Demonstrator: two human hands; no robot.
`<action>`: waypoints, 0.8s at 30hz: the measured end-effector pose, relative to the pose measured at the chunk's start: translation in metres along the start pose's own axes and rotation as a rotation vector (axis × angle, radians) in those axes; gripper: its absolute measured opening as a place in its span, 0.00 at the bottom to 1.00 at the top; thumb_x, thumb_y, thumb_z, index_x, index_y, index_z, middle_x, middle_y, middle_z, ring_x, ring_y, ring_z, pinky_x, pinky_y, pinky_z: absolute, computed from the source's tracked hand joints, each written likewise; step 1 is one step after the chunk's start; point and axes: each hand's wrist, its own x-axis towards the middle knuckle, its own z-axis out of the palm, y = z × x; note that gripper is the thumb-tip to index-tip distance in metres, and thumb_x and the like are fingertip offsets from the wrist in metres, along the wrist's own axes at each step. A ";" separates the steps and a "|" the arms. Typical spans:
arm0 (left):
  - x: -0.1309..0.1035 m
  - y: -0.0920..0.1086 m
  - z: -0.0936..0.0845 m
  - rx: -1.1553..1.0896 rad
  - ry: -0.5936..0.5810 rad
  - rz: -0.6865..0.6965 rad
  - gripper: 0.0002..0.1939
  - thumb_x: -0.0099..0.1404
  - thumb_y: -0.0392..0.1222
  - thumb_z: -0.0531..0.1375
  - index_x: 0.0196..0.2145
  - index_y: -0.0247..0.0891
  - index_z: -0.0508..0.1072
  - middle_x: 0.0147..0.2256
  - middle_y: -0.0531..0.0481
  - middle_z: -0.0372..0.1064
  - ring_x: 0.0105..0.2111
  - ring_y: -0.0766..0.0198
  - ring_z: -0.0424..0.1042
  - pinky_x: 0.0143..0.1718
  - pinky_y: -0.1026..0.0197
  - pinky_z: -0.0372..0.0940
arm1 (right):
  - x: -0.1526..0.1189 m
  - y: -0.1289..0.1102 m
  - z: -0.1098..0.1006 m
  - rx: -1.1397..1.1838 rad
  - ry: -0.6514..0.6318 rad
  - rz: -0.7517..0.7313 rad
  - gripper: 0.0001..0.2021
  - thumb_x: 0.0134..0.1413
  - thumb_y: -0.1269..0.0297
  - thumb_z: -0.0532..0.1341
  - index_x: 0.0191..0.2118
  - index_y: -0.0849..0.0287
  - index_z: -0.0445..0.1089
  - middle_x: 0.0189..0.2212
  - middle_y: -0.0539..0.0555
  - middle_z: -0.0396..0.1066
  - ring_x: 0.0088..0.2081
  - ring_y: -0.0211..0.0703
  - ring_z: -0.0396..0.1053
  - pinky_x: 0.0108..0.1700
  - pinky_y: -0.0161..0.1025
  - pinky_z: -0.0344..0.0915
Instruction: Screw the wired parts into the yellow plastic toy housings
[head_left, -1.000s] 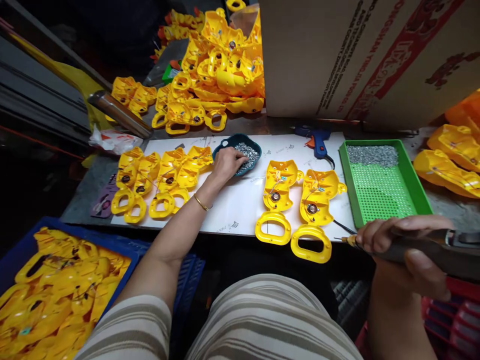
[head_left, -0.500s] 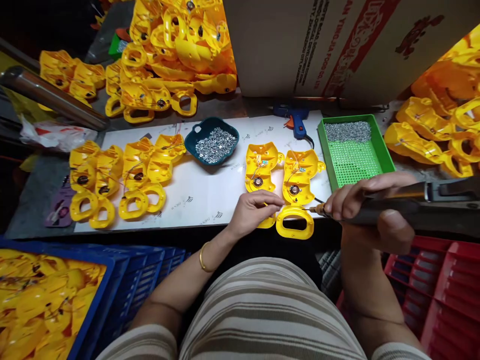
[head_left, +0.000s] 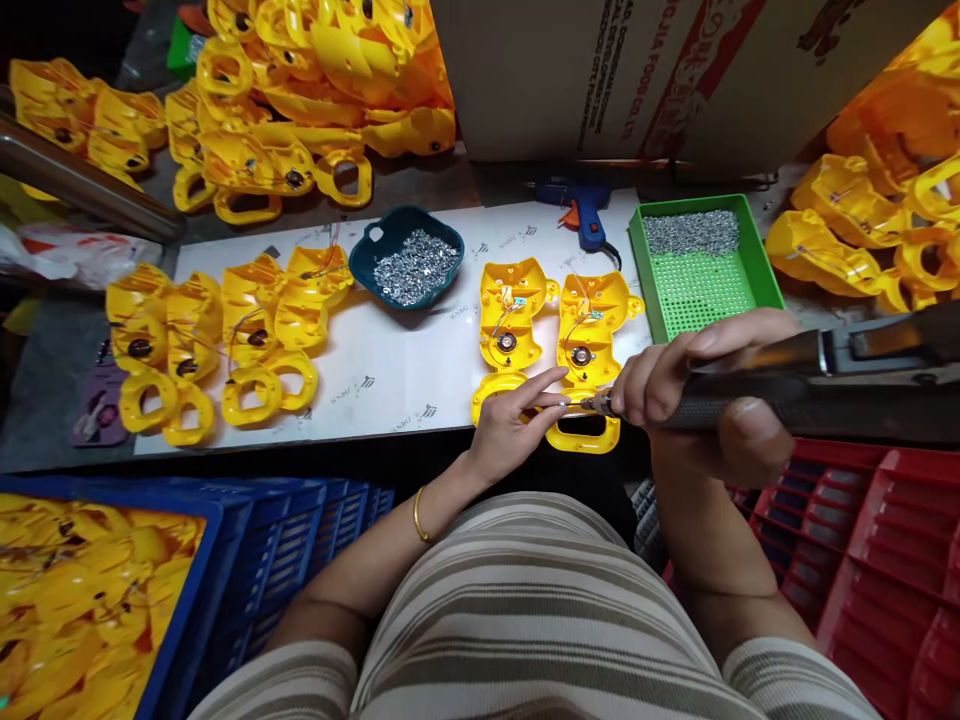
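My left hand pinches a tiny silvery screw between thumb and fingertips. Wrapped around a dark power screwdriver, my right hand keeps the tool nearly level, its bit pointing left and meeting the screw. Both hands are over the front edge of the table. Just behind them lie two yellow plastic shell halves, a left one and a right one, open side up, with wires and a round metal part in each. The right shell's ring handle is partly hidden beneath the bit and fingers.
A teal bowl and a green basket hold small metal screws. Between them lies a blue glue gun. Several yellow shells stand at left. A cardboard box rises behind; blue and red crates flank me.
My right hand has brought the screwdriver left, so its bit now meets my left fingertips. The screw now shows between those fingers. The whole view has shifted slightly.
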 end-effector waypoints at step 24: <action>0.002 0.003 -0.002 0.200 -0.070 0.220 0.25 0.67 0.35 0.59 0.61 0.41 0.66 0.42 0.49 0.79 0.39 0.63 0.79 0.45 0.64 0.72 | -0.014 0.012 -0.007 -0.064 -0.019 0.092 0.11 0.55 0.51 0.63 0.40 0.48 0.66 0.16 0.41 0.61 0.15 0.34 0.59 0.22 0.38 0.63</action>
